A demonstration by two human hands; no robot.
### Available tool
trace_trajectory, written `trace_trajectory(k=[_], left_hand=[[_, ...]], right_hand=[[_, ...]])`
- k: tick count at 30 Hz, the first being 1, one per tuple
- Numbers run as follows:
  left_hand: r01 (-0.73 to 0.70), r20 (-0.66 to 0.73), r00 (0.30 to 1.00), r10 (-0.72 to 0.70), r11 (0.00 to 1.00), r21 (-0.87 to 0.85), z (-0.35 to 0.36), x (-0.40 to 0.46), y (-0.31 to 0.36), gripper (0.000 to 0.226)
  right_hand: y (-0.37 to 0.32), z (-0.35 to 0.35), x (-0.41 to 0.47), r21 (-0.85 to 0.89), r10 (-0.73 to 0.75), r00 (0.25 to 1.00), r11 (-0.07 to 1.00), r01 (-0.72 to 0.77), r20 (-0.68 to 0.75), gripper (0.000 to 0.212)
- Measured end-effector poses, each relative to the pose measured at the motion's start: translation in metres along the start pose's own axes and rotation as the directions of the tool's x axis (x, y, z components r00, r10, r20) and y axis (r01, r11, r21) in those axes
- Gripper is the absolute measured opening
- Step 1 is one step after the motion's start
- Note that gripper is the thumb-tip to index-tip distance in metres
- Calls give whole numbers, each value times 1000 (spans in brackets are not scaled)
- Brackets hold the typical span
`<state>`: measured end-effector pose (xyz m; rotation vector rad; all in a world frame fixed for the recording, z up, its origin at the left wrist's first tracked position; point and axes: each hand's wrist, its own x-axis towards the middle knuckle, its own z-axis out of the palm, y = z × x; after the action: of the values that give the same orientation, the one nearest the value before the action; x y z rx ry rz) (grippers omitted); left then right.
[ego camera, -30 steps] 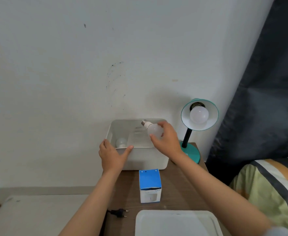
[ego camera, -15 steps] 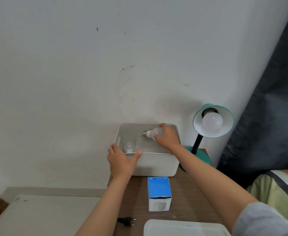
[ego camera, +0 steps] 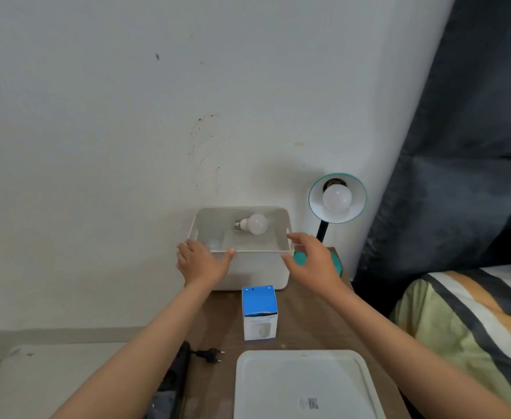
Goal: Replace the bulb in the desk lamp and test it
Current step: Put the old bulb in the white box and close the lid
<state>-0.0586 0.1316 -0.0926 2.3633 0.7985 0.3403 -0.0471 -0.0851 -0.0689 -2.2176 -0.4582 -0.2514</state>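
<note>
A white storage bin (ego camera: 249,269) stands at the back of the brown counter (ego camera: 305,328), against the wall, with the teal desk lamp (ego camera: 337,198) just beside it on the right. The left hand (ego camera: 201,263) rests against the bin's near left corner, thumb hooked over the rim and fingers spread along the front wall, which looks like a way of steadying the bin. The right hand (ego camera: 311,261) hovers just off the bin's right end, fingers spread wide and holding nothing. Inside the bin a frosted white bulb (ego camera: 254,224) lies on its side toward the back, its metal screw base pointing left; I take it for the discarded one, dropped where it cannot roll off the counter. A second bulb (ego camera: 212,244) sits low in the near left corner, half hidden by the rim. The lamp's shade faces the room and carries a round frosted bulb in the socket (ego camera: 337,198), unlit. The lamp's plug (ego camera: 210,355) lies loose on the near counter, so I judge the test is yet to come. A blue-and-white bulb carton (ego camera: 259,313) stands in front of the bin, and a white lid (ego camera: 305,385) lies nearer still.
</note>
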Motion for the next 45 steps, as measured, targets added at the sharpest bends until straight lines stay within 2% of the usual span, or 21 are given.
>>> trace_trajectory(k=[5, 8, 12, 14, 17, 20, 22, 25, 27, 30, 33, 38, 45], left_hand=[[-147, -15, 989, 147, 975, -164, 11, -83, -20, 92], [-131, 125, 979, 158, 970, -203, 19, -140, -39, 86], [-97, 316, 937, 145, 982, -164, 29, -203, -68, 66], [-49, 386, 919, 83, 994, -96, 32, -225, -80, 71], [-58, 420, 907, 24, 996, 69, 37, -245, -91, 77], [-91, 441, 897, 39, 991, 97, 38, -256, -92, 73], [-101, 417, 907, 65, 993, 64, 38, -259, -91, 69], [-120, 307, 941, 143, 988, -95, 30, -264, -91, 58], [-187, 213, 952, 222, 967, -174, 22, -264, -91, 54], [-277, 108, 946, 307, 934, -227, 9, -258, -87, 53], [-316, 52, 940, 337, 919, -235, -6, -236, -80, 50], [-283, 11, 956, 293, 933, -221, -33, -179, -62, 46], [-302, -103, 952, 288, 938, -172, -53, -85, -36, 38]], right_hand=[[22, -19, -81, -77, 55, 997, 996, -51, 47, 44], [46, -19, -126, -143, 130, 985, 983, -114, 114, 49], [73, -18, -183, -237, 276, 943, 944, -230, 187, 49], [84, -18, -205, -318, 355, 922, 901, -294, 154, 54], [91, -20, -230, -423, 494, 857, 814, -398, 146, 61], [91, -17, -246, -470, 505, 847, 796, -382, 165, 66], [88, -16, -251, -434, 504, 850, 807, -401, 152, 66], [84, -20, -254, -270, 505, 858, 842, -466, 95, 64], [83, -24, -253, -170, 449, 892, 883, -437, 40, 62], [76, -31, -244, -131, 330, 943, 934, -333, -47, 58], [60, -35, -219, -154, 241, 966, 955, -253, -91, 57], [33, -28, -155, -141, 112, 987, 982, -128, -112, 53], [-2, -7, -54, -142, 116, 989, 982, -128, -86, 44]])
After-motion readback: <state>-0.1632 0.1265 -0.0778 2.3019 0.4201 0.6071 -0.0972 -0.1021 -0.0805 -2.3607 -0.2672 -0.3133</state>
